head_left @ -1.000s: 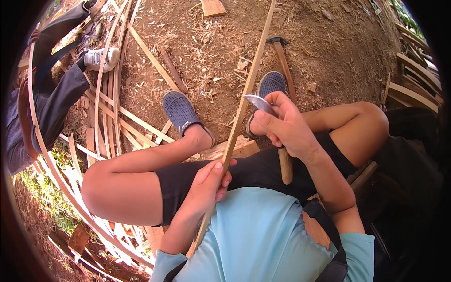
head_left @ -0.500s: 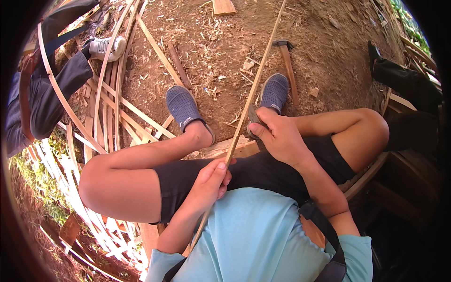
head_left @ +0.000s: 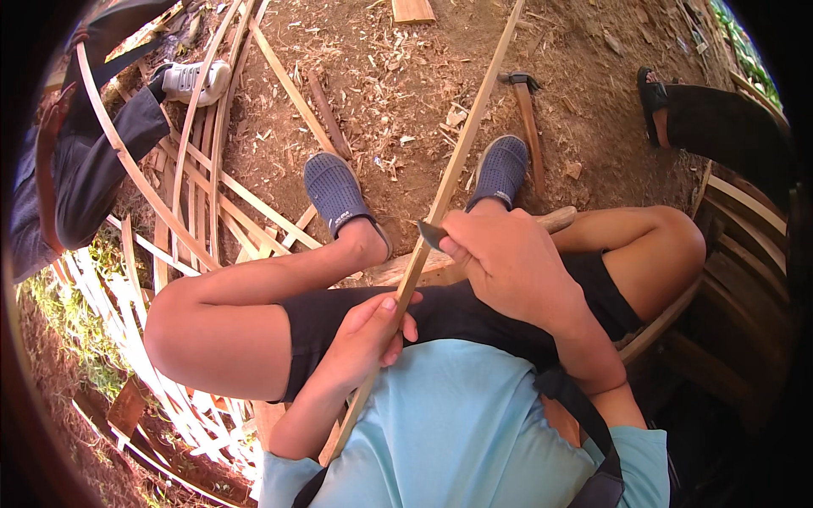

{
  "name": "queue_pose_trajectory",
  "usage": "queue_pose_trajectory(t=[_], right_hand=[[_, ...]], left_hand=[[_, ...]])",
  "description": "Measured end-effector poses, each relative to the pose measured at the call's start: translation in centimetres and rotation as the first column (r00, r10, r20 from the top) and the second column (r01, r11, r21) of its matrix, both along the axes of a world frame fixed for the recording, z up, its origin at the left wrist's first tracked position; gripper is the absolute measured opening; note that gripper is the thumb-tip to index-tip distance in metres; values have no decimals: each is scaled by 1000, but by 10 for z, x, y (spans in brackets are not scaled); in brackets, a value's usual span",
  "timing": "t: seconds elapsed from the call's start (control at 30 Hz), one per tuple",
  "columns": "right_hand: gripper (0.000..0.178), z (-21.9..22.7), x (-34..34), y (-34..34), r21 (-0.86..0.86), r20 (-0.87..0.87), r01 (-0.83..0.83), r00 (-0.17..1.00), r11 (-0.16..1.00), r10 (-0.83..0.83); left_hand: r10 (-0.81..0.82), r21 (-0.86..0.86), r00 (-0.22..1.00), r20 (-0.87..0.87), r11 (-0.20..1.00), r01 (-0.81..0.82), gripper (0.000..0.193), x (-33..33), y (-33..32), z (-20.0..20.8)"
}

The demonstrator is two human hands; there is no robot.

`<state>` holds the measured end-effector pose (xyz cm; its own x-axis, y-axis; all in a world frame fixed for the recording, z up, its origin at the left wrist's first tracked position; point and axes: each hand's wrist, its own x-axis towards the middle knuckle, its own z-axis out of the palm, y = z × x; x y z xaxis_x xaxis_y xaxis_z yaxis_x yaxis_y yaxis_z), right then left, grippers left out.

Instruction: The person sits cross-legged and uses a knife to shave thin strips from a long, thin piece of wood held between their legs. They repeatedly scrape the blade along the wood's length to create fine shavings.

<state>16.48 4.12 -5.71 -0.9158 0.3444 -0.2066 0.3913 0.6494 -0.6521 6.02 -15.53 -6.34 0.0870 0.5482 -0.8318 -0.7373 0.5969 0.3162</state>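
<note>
A long, thin wooden strip (head_left: 462,151) slants from beside my torso up past my feet to the top of the view. My left hand (head_left: 360,340) is closed around its lower part, with the thumb on top. In my right hand (head_left: 511,264) is a knife, gripped with the fingers wrapped round. Its short dark blade (head_left: 430,234) points left and lies against or just over the strip, above my left hand. What looks like its pale wooden handle (head_left: 556,220) sticks out behind the right hand.
A hammer (head_left: 528,127) lies on the dirt beyond my right foot. Many wooden strips (head_left: 199,199) are piled at the left, near another person's shoe (head_left: 196,83). Someone's dark-clothed leg (head_left: 720,114) extends in from the right. A flat wood piece (head_left: 412,10) lies at the far edge.
My right hand has moved left and turned, bringing the knife blade to the strip. The strip has rolled to show a wider face. The person's foot at right has come further into view.
</note>
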Motion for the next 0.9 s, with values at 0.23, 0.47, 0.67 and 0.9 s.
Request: queue_pose_trajectory(t=[0.23, 0.47, 0.67, 0.9], right_hand=[[27, -46, 9, -1, 93, -14, 118, 993, 989, -117], [34, -50, 6, -5, 150, -23, 128, 992, 980, -126], [34, -57, 7, -7, 200, -21, 141, 990, 970, -140], [34, -58, 2, -4, 282, -44, 170, 986, 944, -164]], left_hand=[[59, -34, 997, 47, 998, -57, 41, 6, 5, 0], [66, -34, 995, 73, 997, -64, 41, 6, 9, -4], [64, -30, 996, 63, 998, -62, 42, 5, 13, -5], [65, -39, 996, 59, 997, -62, 42, 6, 10, -7]])
